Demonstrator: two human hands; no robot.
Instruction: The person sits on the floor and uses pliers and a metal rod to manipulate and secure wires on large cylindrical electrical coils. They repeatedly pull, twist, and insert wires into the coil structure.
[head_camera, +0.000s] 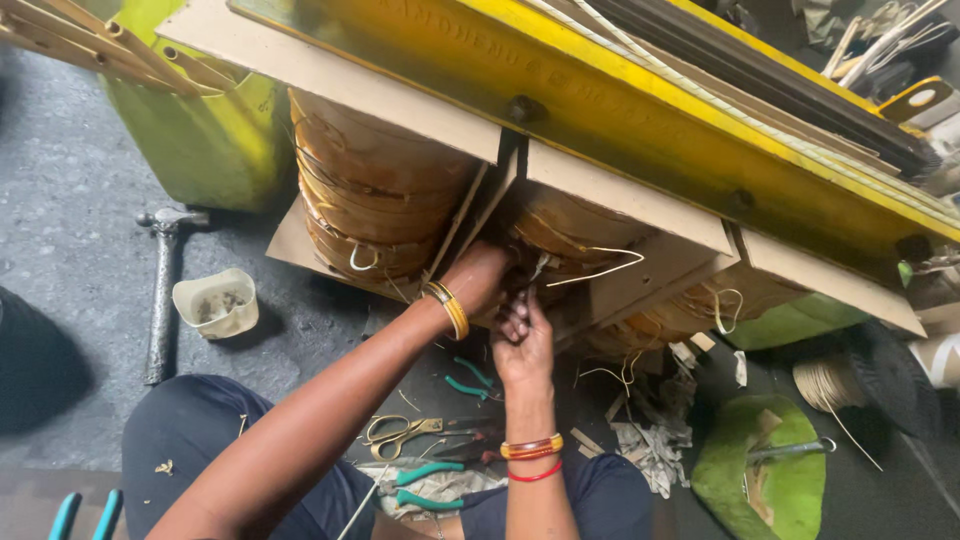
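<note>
Left hand (478, 280) on coil (560, 235), right hand (522, 338) pinching wire (590, 270)

No packages, labels, signs or screens in view.

Glossy yellow painted metal frame (620, 80) across top, matt brown paperboard sheets (610, 190) beneath, coils (375, 190) wrapped in tan paper, slightly shiny. Rough grey concrete floor (70, 180) at left with dull steel hammer (162, 290) and cream plastic cup (215, 303). Shiny metal scissors (400, 435), teal plastic-grip pliers (425, 485) at lower centre.
</note>
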